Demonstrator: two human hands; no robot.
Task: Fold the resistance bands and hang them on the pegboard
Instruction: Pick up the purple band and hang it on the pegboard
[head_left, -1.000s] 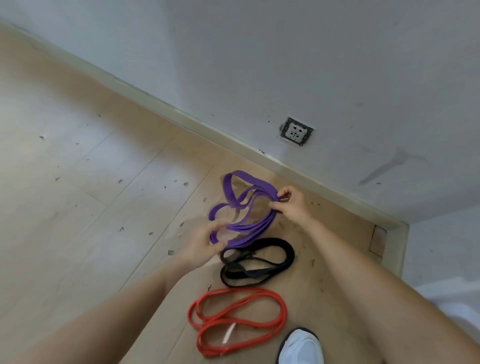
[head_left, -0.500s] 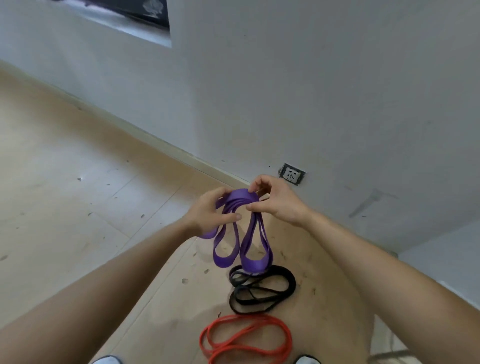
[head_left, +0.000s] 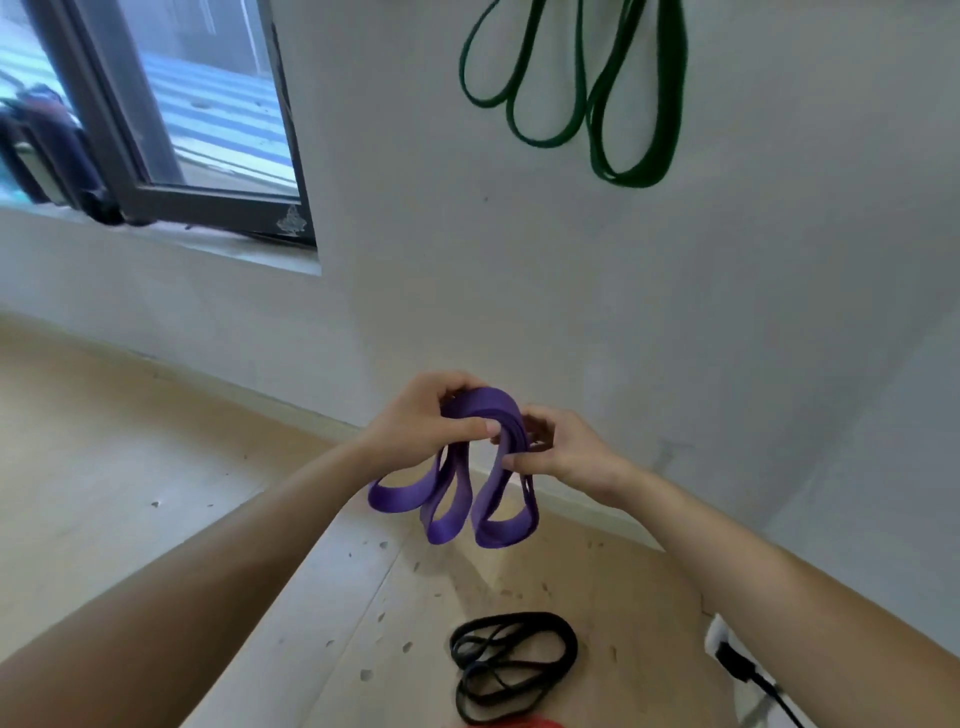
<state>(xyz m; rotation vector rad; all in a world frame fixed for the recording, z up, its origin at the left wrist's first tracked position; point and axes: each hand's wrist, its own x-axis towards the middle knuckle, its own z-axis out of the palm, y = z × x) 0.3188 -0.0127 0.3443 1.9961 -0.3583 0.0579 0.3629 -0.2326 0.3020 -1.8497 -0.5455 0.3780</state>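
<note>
A purple resistance band (head_left: 452, 499) hangs folded in several loops between my hands, in front of the white wall. My left hand (head_left: 421, 421) grips its top bend, thumb across the front. My right hand (head_left: 561, 452) pinches the same bundle from the right side. On the floor below lies a black band (head_left: 511, 665) in a loose coil. A sliver of the red band (head_left: 530, 723) shows at the bottom edge. Two dark green bands (head_left: 576, 88) hang in loops on the wall at the top right; what holds them is out of view.
A dark-framed window (head_left: 156, 114) sits in the wall at the upper left above a white sill. A wall socket with a black plug (head_left: 732, 654) is low at the right. The wooden floor (head_left: 156, 493) stretches to the left.
Both hands have lifted the purple band from the floor and gathered it into shorter loops. The view has tilted up, bringing the window and the hanging green bands into sight.
</note>
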